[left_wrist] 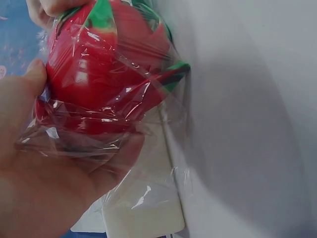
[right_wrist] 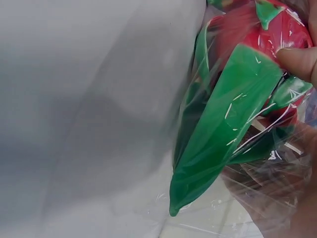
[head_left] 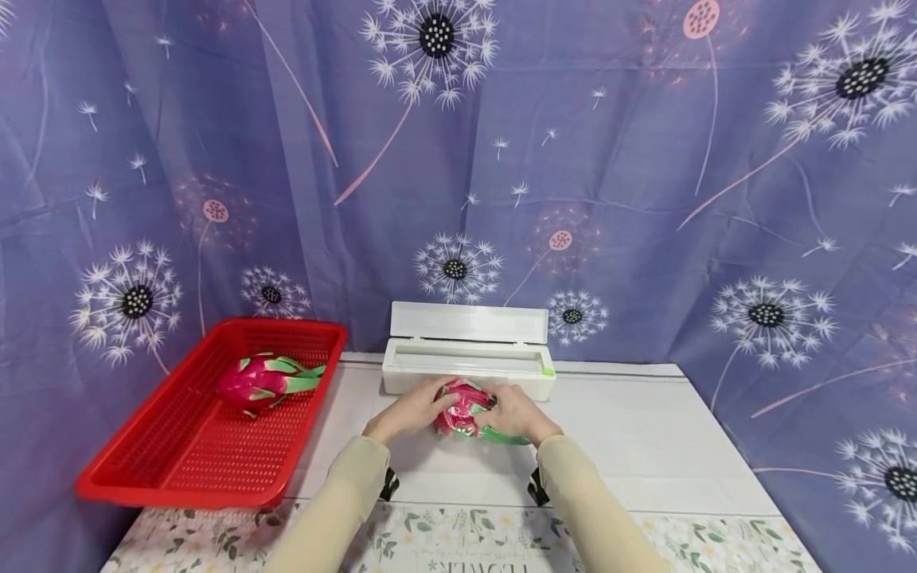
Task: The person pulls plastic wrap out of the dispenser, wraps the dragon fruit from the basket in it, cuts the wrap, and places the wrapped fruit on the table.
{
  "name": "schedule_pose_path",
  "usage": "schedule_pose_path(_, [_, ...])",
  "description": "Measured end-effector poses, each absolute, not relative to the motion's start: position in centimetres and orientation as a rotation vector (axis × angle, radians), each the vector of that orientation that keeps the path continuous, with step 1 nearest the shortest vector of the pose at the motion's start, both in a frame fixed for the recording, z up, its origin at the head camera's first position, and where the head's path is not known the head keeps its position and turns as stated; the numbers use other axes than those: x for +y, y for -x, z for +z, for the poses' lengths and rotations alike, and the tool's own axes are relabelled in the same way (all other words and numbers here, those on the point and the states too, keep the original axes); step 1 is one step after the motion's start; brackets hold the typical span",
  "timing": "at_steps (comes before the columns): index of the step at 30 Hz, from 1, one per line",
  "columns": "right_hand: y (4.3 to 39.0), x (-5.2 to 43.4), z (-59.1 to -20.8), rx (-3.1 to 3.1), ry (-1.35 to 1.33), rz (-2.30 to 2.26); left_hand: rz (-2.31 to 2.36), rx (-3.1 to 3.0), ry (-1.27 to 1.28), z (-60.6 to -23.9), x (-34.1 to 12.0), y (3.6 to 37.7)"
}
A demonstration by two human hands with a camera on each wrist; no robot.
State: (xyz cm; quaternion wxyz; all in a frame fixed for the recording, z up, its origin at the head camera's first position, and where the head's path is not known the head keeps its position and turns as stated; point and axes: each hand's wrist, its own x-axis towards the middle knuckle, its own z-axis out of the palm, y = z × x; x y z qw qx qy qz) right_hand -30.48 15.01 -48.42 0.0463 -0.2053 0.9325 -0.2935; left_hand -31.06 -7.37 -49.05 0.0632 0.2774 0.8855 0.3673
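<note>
A red dragon fruit [head_left: 462,407] with green scales, covered in clear cling film [left_wrist: 124,119], lies on the white table [head_left: 645,446] in front of the dispenser. My left hand [head_left: 411,410] cups its left side, palm and thumb against the film [left_wrist: 59,163]. My right hand [head_left: 512,414] holds its right side, a fingertip [right_wrist: 297,62] pressing the film onto the red skin. A long green scale [right_wrist: 223,129] points down under the wrap. A second, bare dragon fruit [head_left: 261,382] lies in the red basket [head_left: 179,469].
A white cling-film dispenser box [head_left: 469,362] stands open just behind the hands. The red basket sits at the table's left edge. A floral cloth [head_left: 444,541] covers the near edge. A purple dandelion curtain [head_left: 573,159] hangs behind.
</note>
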Motion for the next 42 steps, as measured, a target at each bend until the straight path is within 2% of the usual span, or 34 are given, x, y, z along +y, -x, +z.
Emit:
schedule_pose_path(11, [31.4,15.0,-48.8,2.818,0.641,-0.985,1.171,2.599,-0.810,-48.7,-7.6,31.5])
schedule_pose_path(34, [32.1,15.7,-50.2,2.698,0.460,-1.212,1.236,2.539,-0.726,-49.6,-7.3,32.9])
schedule_pose_path(42, [31.8,16.2,-50.5,2.607,0.549,-1.259,1.355,2.503,-0.729,-50.7,-7.7,32.8])
